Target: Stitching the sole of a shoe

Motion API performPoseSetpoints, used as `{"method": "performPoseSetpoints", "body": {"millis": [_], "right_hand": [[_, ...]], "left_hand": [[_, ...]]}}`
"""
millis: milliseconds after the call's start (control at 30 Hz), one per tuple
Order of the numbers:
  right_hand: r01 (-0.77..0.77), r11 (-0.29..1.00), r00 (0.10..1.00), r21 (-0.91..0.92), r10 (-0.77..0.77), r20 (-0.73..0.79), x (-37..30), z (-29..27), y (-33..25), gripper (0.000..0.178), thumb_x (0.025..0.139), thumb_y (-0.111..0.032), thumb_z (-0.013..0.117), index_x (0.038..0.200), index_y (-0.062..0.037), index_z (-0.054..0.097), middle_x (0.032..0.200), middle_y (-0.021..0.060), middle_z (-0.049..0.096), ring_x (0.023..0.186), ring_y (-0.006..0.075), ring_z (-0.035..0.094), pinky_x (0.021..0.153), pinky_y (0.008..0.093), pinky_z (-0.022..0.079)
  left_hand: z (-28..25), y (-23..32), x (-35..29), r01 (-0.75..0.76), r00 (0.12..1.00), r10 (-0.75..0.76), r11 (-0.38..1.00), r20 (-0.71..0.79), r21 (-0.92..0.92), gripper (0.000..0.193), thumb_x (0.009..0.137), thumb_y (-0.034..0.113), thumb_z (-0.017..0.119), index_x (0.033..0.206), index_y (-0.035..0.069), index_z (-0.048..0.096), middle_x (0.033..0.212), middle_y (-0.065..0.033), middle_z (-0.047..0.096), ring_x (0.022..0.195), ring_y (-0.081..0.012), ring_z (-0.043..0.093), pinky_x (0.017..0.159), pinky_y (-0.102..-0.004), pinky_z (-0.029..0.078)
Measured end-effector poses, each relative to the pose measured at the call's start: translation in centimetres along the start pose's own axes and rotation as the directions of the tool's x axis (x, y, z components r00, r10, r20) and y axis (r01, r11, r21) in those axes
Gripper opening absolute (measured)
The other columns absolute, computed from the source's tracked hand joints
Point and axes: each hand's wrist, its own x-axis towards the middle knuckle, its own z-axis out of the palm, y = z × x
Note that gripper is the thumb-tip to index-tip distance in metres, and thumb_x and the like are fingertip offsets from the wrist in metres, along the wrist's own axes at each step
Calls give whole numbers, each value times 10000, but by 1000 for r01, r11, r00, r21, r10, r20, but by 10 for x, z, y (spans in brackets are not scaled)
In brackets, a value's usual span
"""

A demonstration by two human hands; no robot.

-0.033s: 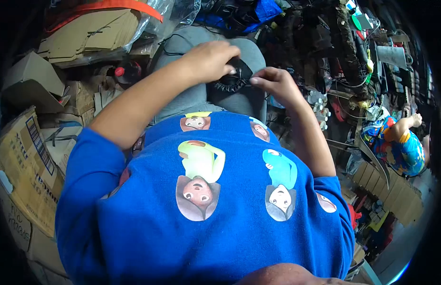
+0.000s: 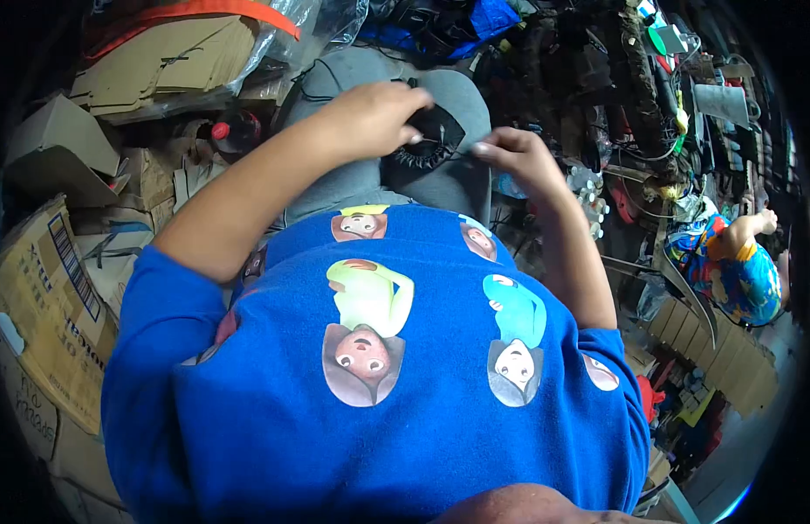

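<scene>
On my lap, over the grey trousers (image 2: 339, 79), lies a black piece of work (image 2: 449, 127) with a row of small loops or bristles (image 2: 422, 159) along its curved near edge. My left hand (image 2: 383, 113) reaches over its left side, fingers curled and thumb bent in; motion blur hides what they hold. To the right of the work, my right hand (image 2: 514, 155) pinches a thin strand between thumb and forefinger. That fine line runs from the fingertips back toward the black piece. The fingers of the left hand partly cover the work.
Flat cardboard pieces (image 2: 178, 57) and a dark bottle with a red cap (image 2: 239, 131) lie to the left, with cardboard boxes (image 2: 60, 297) nearer. Cluttered shelving (image 2: 649, 113) stands to the right. Farther right is another person in a colourful shirt (image 2: 737, 275); a curved blade (image 2: 689, 297) hangs nearby.
My right hand has drawn a little to the right, away from the black piece. My left hand has shifted slightly to the left, so more of the piece shows between them.
</scene>
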Motion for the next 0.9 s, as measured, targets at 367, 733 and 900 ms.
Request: {"method": "performPoseSetpoints", "body": {"millis": [367,733,900], "right_hand": [[208,867,965,452,-106,-241,-80,-90,66,282,901,-299,566,1013,-54,649,834,-14,605,714,112,518,798,313,421],[-127,778,966,-615,-45,-256,-114,-25,119,398,887,-356,518,688,-13,553,680,196,564,698,392,559,629,457,422],[-229,971,934,68,239,-264,-113,-8,153,412,930,-398,496,774,-31,596,579,12,460,567,138,465,553,310,372]], "left_hand": [[-60,-43,-19,250,968,-251,956,11,-155,365,925,314,528,727,7,545,911,-102,580,812,-196,562,752,-303,424],[-15,-101,25,365,881,456,-482,128,-797,413,963,355,434,620,130,387,734,-109,612,749,-237,644,791,-384,477],[-51,-64,17,308,903,-409,400,132,-863,377,958,382,445,815,52,560,892,-140,651,735,-182,645,786,-317,501]]}}
